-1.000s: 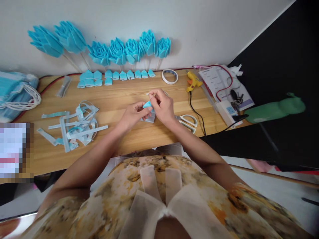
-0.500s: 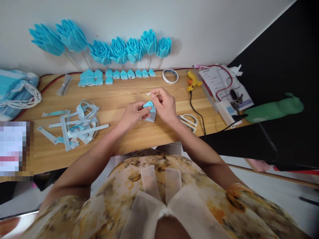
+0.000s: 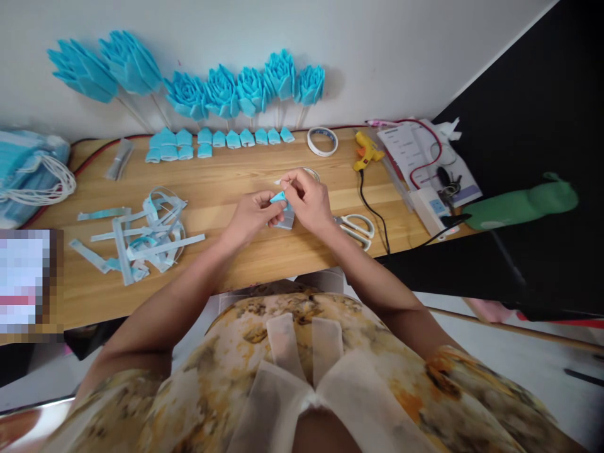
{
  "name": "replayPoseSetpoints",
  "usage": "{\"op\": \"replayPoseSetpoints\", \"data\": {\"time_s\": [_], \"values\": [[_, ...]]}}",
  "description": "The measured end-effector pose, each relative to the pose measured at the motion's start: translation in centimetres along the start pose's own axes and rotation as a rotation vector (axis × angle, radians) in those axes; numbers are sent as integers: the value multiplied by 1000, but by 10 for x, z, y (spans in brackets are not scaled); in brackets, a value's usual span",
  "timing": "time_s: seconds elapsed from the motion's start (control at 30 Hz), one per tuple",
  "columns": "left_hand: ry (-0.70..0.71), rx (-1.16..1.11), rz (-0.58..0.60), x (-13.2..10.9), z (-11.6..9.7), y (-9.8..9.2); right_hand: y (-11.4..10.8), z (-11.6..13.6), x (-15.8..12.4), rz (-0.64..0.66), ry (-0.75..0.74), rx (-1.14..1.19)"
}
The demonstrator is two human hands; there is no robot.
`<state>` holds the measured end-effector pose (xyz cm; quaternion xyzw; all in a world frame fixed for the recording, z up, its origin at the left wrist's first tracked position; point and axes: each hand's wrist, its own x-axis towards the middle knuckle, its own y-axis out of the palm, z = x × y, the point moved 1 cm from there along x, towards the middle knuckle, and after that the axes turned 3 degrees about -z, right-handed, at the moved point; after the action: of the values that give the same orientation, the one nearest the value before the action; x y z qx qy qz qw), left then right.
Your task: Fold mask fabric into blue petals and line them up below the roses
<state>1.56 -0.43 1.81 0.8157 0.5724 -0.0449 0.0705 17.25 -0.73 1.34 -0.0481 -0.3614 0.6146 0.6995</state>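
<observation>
Over the middle of the wooden table (image 3: 226, 251), my left hand (image 3: 250, 217) and my right hand (image 3: 306, 200) meet around a small folded blue piece (image 3: 282, 209). Both hands are closed on it, my left thumb and fingers pinching its left side. My right fingertips also pinch a thin white strip end (image 3: 279, 182) just above the piece. A row of similar folded blue petals (image 3: 217, 141) lies at the back of the table. Behind it, blue flowers on sticks (image 3: 245, 91) lean against the wall.
Cut blue strips (image 3: 141, 236) lie in a heap at the left. White-handled scissors (image 3: 356, 226) lie right of my hands. A tape roll (image 3: 322, 141), a yellow glue gun (image 3: 367, 151) with a black cord, papers (image 3: 415, 151) and a stack of masks (image 3: 28, 173) line the edges.
The hands stay together on the blue piece with only small finger movements. The view has shifted slightly.
</observation>
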Motion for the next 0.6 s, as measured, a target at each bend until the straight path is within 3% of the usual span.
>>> {"op": "replayPoseSetpoints", "data": {"time_s": [0.23,0.6], "values": [[9,-46,28,0,2,1,1,-2,-2,-7,-4,-138],[-5,-96,52,1,4,1,3,-1,-5,-50,-27,-124]]}}
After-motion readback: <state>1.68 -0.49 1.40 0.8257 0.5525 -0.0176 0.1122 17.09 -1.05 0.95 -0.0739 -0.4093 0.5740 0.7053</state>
